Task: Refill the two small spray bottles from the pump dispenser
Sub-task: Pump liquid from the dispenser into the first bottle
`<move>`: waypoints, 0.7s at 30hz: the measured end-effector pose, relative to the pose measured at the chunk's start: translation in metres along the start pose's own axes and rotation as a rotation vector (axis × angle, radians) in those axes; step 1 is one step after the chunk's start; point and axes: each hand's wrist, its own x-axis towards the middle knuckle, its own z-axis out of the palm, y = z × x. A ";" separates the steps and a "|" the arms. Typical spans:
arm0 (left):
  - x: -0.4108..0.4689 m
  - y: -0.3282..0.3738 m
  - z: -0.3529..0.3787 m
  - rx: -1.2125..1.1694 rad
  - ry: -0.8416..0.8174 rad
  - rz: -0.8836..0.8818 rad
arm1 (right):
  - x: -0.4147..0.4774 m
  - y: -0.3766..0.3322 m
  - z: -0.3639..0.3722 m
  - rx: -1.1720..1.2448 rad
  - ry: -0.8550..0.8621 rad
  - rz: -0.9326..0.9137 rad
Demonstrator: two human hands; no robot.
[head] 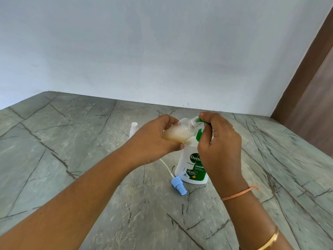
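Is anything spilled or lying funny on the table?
No spill shows. The blue spray cap lies on its side on the table beside the pump dispenser, its white tube sticking out, off its bottle. The left hand holds the small clear bottle tilted, mouth at the green nozzle.

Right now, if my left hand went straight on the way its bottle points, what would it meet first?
The left hand aims the small bottle up and right, so its mouth would meet the green pump spout first, which it seems to touch; the right hand holds that spout. Depth is unclear.
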 end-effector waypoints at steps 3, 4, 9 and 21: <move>0.001 -0.003 0.001 0.003 -0.002 0.008 | -0.003 0.002 0.005 0.000 0.017 -0.006; 0.001 -0.004 0.001 0.001 0.001 0.009 | -0.005 0.003 0.007 0.002 0.022 -0.011; 0.001 -0.007 0.003 -0.003 0.018 0.019 | -0.008 0.004 0.007 0.011 0.015 -0.038; 0.001 -0.003 0.002 0.021 0.083 0.039 | 0.002 0.000 0.001 -0.037 -0.021 -0.009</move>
